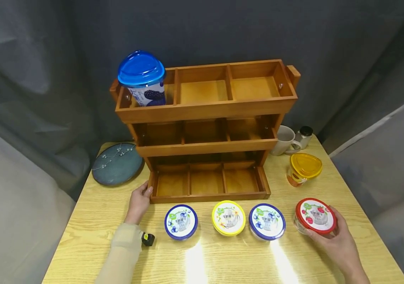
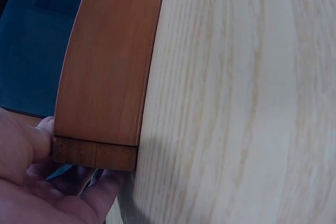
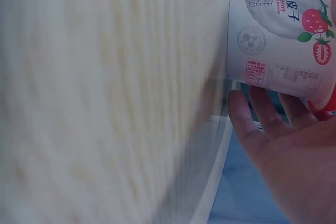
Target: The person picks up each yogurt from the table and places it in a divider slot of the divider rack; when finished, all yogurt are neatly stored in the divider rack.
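Note:
My right hand (image 1: 342,244) holds a red-lidded strawberry yogurt cup (image 1: 316,216) at the right of the table. In the right wrist view its fingers touch the side of the printed white cup (image 3: 278,40). My left hand (image 1: 139,202) grips the lower front left corner of a three-tier wooden shelf (image 1: 209,198). The left wrist view shows thumb and fingers around the end of its wooden board (image 2: 105,66). In front of the shelf stand a blue-lidded cup (image 1: 181,222), a yellow-lidded cup (image 1: 228,218) and another blue-lidded cup (image 1: 267,221).
A tall blue-lidded yogurt cup (image 1: 142,79) stands in the top left compartment. Right of the shelf are a yellow-lidded cup (image 1: 305,167), a white mug (image 1: 283,140) and a black-capped jar (image 1: 304,137). A dark blue-green plate (image 1: 117,163) lies left. Grey curtains (image 1: 202,31) hang behind.

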Tool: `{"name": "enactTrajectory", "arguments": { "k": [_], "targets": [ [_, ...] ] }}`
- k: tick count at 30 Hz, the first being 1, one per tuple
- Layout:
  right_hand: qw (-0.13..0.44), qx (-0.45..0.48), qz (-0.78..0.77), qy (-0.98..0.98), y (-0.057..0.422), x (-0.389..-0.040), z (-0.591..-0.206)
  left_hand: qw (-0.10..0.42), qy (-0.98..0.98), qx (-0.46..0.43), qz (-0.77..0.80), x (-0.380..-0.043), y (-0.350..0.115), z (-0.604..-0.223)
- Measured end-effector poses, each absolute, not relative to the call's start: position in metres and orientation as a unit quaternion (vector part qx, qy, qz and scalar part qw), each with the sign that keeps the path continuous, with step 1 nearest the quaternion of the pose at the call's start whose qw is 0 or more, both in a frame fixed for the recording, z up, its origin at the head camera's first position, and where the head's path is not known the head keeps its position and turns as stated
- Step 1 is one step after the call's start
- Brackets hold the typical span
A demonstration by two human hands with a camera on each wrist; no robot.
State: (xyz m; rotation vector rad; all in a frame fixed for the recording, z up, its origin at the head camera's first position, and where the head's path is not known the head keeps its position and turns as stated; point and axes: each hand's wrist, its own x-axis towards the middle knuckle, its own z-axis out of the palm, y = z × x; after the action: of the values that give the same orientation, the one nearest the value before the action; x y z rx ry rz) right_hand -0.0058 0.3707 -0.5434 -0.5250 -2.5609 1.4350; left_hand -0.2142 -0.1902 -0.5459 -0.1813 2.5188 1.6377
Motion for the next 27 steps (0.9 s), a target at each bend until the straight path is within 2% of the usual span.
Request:
{"name": "enactTrajectory", "arguments": {
  "k": [6,17,27],
  "targets": [
    [0.093,-0.176,0.480,-0.854,0.369,-0.006,-0.545,0.063,0.834,-0.059,0.545,-0.215,-0.190,-0.548],
    [0.100,-0.244,0.468,-0.843,0.363,0.000,-0.535,0.063,0.834,-0.068,0.544,-0.215,-0.187,-0.545],
    [0.144,-0.226,0.464,-0.844,0.357,0.001,-0.508,0.061,0.834,-0.071,0.544,-0.215,-0.188,-0.544]
  ]
}}
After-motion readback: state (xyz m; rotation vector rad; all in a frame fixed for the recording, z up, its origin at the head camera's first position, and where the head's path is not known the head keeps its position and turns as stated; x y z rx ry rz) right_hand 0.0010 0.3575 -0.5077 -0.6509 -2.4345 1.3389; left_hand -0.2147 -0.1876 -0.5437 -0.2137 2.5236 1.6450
